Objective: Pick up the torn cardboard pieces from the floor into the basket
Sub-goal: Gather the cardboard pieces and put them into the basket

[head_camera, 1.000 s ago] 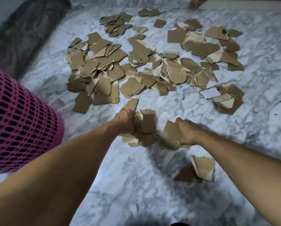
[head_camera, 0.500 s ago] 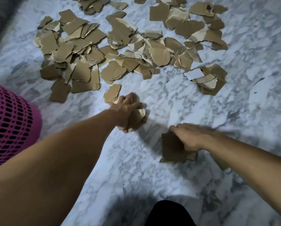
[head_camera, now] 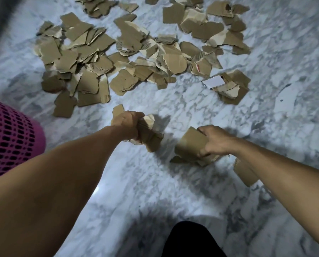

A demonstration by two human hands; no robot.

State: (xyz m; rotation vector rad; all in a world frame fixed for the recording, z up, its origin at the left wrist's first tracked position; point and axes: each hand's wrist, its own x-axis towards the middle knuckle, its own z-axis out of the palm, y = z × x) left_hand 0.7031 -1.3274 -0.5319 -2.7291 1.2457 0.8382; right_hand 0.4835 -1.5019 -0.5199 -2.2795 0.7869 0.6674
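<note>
Gripping a bunch of torn cardboard pieces [head_camera: 151,134] tight in the left hand [head_camera: 130,125], more in the right hand [head_camera: 213,140], pink basket [head_camera: 10,138] at the left.

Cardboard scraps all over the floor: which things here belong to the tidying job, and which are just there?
Part of the job:
torn brown cardboard pieces
pink perforated plastic basket
left hand
right hand

Just there:
white marble floor
white paper slip
</note>
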